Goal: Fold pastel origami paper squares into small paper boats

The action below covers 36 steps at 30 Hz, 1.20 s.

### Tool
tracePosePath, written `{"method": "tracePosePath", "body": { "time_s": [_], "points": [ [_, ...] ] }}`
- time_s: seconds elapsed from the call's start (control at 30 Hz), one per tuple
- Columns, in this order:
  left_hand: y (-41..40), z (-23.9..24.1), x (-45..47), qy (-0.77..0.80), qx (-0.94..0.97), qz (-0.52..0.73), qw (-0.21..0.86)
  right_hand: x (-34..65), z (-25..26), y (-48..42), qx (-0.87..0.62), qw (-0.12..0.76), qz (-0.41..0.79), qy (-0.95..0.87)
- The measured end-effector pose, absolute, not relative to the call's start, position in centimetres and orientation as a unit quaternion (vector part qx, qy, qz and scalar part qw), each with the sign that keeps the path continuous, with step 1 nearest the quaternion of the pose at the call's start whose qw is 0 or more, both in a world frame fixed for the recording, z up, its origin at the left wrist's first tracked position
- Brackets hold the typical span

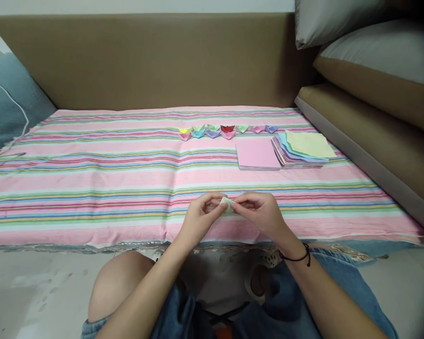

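A small pale green folded paper is held between my two hands, just above the striped cloth near its front edge. My left hand pinches its left side between thumb and fingers. On the right side, my right hand grips it the same way; a dark cord circles that wrist. Farther back stand several small folded paper boats in two rows, among them a red one, a yellow one and a purple one.
A stack of pink paper squares lies right of centre, beside a looser stack of coloured sheets topped with pale yellow. The striped cloth covers the seat. Cushions are piled at the right; a white cable runs at the far left.
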<state>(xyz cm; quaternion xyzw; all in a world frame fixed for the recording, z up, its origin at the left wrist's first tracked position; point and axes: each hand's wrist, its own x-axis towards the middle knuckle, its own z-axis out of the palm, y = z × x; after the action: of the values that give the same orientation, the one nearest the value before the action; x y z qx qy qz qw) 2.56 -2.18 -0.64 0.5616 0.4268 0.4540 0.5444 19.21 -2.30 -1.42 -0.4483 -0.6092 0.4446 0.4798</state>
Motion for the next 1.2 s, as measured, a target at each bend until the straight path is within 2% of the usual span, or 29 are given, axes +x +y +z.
{"method": "tracePosePath", "body": {
  "time_s": [0.13, 0.3, 0.47, 0.53, 0.67, 0.9, 1.1, 1.2],
  "points": [
    [-2.2, -0.7, 2.6, 0.451, 0.554, 0.452, 0.534, 18.9, -1.2, -2.4, -0.435, 0.459, 0.448, -0.632],
    [-2.1, -1.0, 2.5, 0.439, 0.44, 0.496, 0.607, 18.1, -1.6, -2.6, -0.409, 0.437, 0.559, -0.574],
    [-1.9, -0.7, 2.4, 0.4, 0.428, 0.448, 0.675, 18.5, -1.5, -2.6, -0.419, 0.41, 0.551, -0.595],
    [-1.8, -0.5, 2.2, 0.405, 0.496, 0.419, 0.644, 18.7, -1.5, -2.6, -0.431, 0.395, 0.519, -0.623],
    [-1.8, -0.5, 1.9, 0.432, 0.636, 0.391, 0.505, 18.6, -1.7, -2.7, -0.441, 0.389, 0.453, -0.67],
    [-2.0, -0.6, 2.2, 0.425, 0.558, 0.48, 0.527, 17.6, -2.2, -2.8, -0.403, 0.461, 0.55, -0.568],
    [-1.9, -0.1, 2.1, 0.428, 0.659, 0.408, 0.464, 17.8, -1.9, -3.0, -0.434, 0.453, 0.429, -0.65],
    [-1.7, 0.1, 1.8, 0.431, 0.662, 0.41, 0.456, 17.9, -1.8, -3.0, -0.449, 0.484, 0.39, -0.642]
  ]
}}
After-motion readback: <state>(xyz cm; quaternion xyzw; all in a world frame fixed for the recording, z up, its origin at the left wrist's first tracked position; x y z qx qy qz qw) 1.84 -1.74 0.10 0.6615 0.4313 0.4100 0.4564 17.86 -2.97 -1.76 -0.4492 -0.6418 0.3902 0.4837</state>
